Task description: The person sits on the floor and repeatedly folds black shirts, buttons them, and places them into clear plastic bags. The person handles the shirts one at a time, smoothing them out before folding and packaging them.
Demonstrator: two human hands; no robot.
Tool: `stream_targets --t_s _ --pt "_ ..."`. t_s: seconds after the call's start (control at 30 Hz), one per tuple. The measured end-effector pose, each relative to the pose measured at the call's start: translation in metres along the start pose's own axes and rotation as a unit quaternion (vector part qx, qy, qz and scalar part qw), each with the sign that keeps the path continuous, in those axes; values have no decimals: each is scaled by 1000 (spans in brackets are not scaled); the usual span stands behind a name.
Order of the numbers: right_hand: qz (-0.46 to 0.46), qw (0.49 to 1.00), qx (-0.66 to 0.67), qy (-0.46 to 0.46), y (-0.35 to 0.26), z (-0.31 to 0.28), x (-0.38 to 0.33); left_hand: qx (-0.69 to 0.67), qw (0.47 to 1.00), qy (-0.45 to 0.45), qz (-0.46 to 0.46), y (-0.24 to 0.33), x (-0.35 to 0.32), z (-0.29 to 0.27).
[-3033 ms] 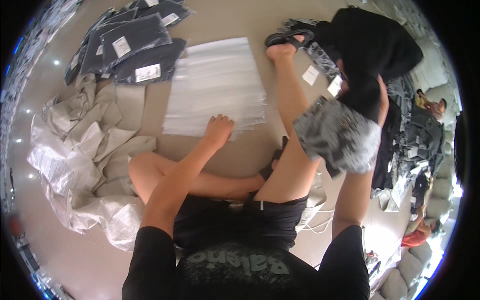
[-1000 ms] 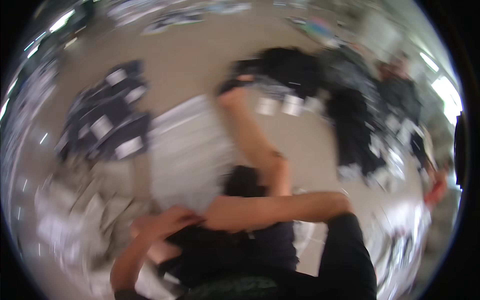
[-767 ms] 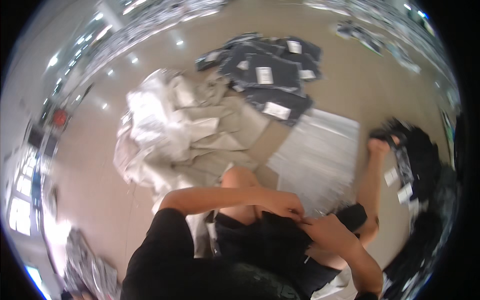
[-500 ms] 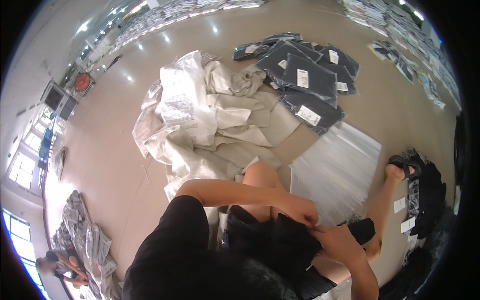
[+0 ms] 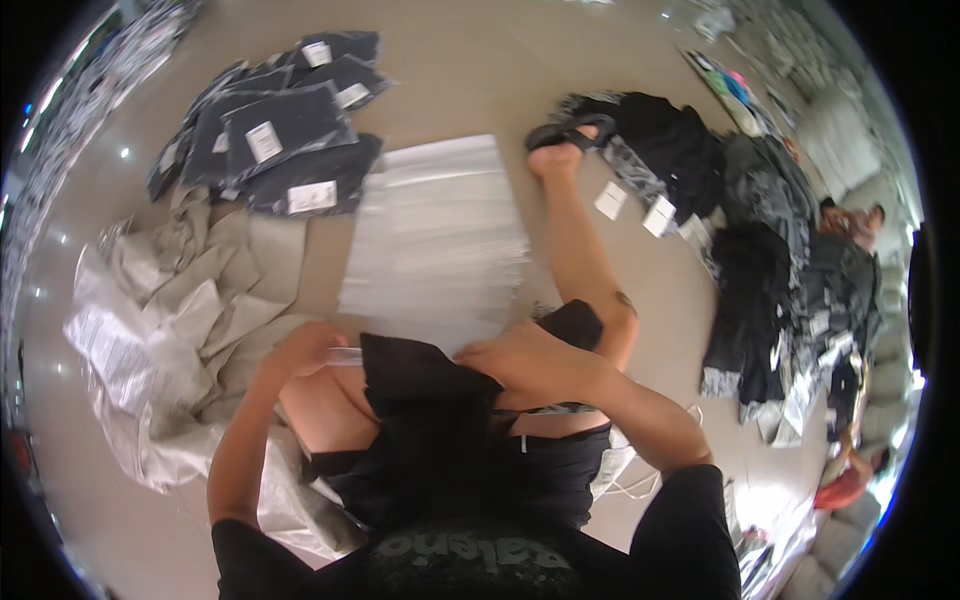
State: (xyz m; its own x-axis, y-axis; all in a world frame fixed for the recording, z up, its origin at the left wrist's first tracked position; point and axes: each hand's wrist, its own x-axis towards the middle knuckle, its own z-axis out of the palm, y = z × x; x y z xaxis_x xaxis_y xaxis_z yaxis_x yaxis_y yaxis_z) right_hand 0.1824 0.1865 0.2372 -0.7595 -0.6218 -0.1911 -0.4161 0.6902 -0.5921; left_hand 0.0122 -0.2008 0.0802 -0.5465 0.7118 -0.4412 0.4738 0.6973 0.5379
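Note:
A folded piece of black fabric, seemingly a garment [image 5: 415,375], lies across my lap. My left hand [image 5: 308,348] is just beyond its left edge, fingers pinched on a narrow clear strip [image 5: 346,356] that reaches toward the fabric. On the other side, my right hand [image 5: 525,362] grips the fabric near its upper right part, with thumb and fingertips together. Just past my knees, a stack of clear plastic bags [image 5: 435,235] lies flat on the floor.
Dark garments in clear bags with white labels [image 5: 285,135] are piled at the far left. Crumpled beige sheeting [image 5: 215,300] spreads at left. Loose black garments [image 5: 750,300] lie at right, near white cards [image 5: 610,200] and my sandalled foot [image 5: 570,140]. Other people [image 5: 850,480] sit at far right.
My view has swung right, so the floor things appear further left. My left hand has moved away from the right hand to the fabric's left side, and the clear strip now shows in it.

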Motion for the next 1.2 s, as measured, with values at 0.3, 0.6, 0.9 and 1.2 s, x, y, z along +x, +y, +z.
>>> stream_targets --t_s 0.3,0.6,0.9,1.2 --pt "13 927 221 303 -18 15 -3 -269 963 -9 17 16 7 15" --pt "-106 943 236 211 -6 59 23 -321 947 12 15 65 10 23" --pt "-17 936 340 90 -8 73 26 -560 753 345 -11 26 51 19" --pt "142 728 665 91 24 81 40 -327 836 410 161 111 9 -20"
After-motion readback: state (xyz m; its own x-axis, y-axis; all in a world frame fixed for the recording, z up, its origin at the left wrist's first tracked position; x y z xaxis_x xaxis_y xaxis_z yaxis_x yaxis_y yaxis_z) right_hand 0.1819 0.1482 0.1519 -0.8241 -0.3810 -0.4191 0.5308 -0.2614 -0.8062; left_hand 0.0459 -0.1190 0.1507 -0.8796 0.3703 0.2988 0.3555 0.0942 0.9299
